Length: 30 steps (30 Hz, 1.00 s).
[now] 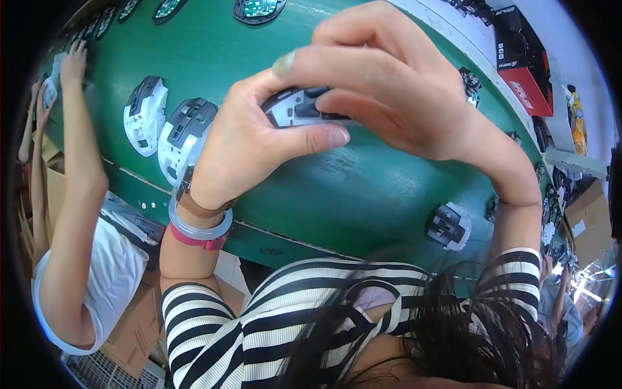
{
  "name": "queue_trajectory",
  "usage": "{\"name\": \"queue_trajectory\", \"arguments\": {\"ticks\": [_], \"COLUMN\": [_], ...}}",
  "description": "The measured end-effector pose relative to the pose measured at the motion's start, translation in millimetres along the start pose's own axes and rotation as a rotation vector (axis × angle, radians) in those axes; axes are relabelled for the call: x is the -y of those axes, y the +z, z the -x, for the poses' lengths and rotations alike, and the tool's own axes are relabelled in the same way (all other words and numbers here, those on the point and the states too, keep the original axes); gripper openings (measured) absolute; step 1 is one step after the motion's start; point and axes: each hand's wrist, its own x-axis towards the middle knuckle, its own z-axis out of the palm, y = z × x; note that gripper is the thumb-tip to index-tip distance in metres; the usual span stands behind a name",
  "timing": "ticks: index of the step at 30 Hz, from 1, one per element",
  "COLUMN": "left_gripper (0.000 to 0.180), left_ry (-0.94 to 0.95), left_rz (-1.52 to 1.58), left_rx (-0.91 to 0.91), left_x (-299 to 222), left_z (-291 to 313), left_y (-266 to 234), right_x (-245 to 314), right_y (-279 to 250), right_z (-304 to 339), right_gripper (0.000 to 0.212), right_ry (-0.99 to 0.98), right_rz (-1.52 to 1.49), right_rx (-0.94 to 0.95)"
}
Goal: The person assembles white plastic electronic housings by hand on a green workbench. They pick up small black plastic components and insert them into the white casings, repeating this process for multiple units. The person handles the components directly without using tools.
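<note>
A computer mouse shell (283,112), white and dark grey, is held above the green bench between my two hands. My left hand (243,136) is closed round it, thumb stretched along its near edge. From the right, my right hand (402,91) curls over the same shell. One right fingertip is at its far edge and another digit presses on its dark part; this hand is slightly blurred and covers much of the shell. Beside my left wrist lie two similar mouse shells, one nearer (186,133) and one farther left (146,113).
Another mouse shell (449,225) lies at the right of the green bench (324,194). Mouse bases with circuit boards (259,8) line the far side. A black and red box (523,61) stands at the back right. A co-worker's arm (81,155) reaches over the bench at left.
</note>
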Motion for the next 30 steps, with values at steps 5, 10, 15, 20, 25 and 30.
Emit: {"name": "queue_trajectory", "arguments": {"ticks": [5,10,15,20,25,30], "left_gripper": [0.044,0.049,0.067,0.110,0.090,0.073], "left_ry": [0.023,0.147,0.368,0.415,0.058,0.163], "left_rz": [0.205,0.056,-0.187,-0.591,-1.065,-0.850], "left_rx": [-0.058,-0.101,-0.082,0.173,0.021,-0.262], "left_x": [3.9,11.6,7.3,-6.5,18.0,17.3], "left_z": [-0.2,-0.9,4.1,24.7,61.0,56.0], "left_y": [-1.5,2.4,7.3,17.3,-7.0,-30.6], "right_x": [23.4,22.3,49.0,111.0,114.9,-100.5], "right_y": [-27.8,-27.4,-13.9,-56.0,-85.2,-180.1], "right_z": [-1.4,13.5,30.3,65.9,82.2,65.7], "right_gripper": [0.046,0.051,0.078,0.083,0.064,0.023], "right_ry": [0.376,0.889,0.538,0.699,0.629,0.604], "right_rz": [0.169,-0.339,0.001,0.228,0.509,1.148], "right_rx": [0.122,0.306,0.168,0.403,0.437,0.081]}}
